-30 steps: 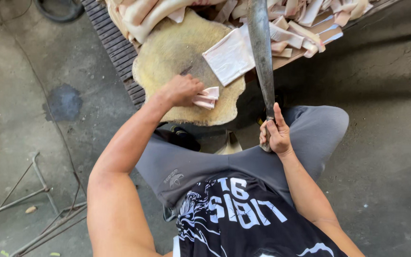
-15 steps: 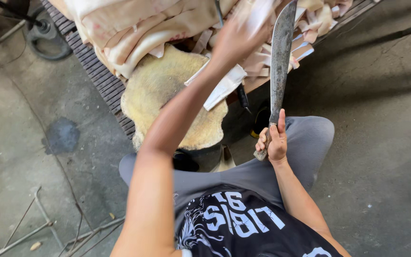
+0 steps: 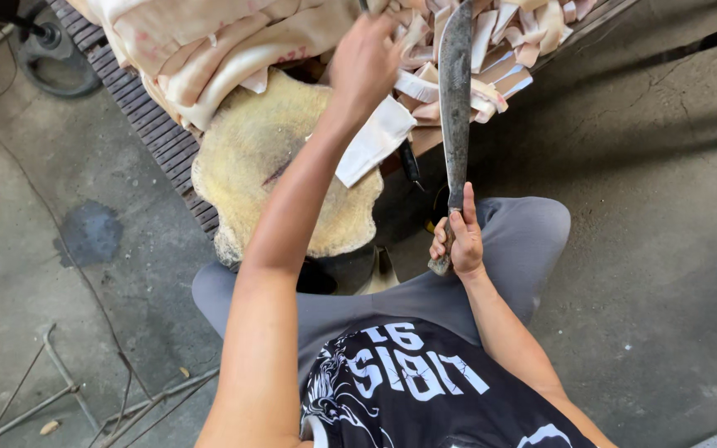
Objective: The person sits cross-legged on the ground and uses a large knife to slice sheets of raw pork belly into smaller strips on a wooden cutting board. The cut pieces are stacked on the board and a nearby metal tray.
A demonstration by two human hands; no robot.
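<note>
Upright in the clenched right hand [image 3: 456,241], the machete [image 3: 456,99] stands clear of the chopping block [image 3: 251,158]. Meanwhile the left hand [image 3: 367,62] stretches to the pale strip pile [image 3: 491,50] beyond, fingers curled, their grasp unclear.

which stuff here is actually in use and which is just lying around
In use: big knife gripped by the right hand; pale strips the left hand reaches into; round chopping block.

Lying about: metal rods; dark floor stain; wheel.
</note>
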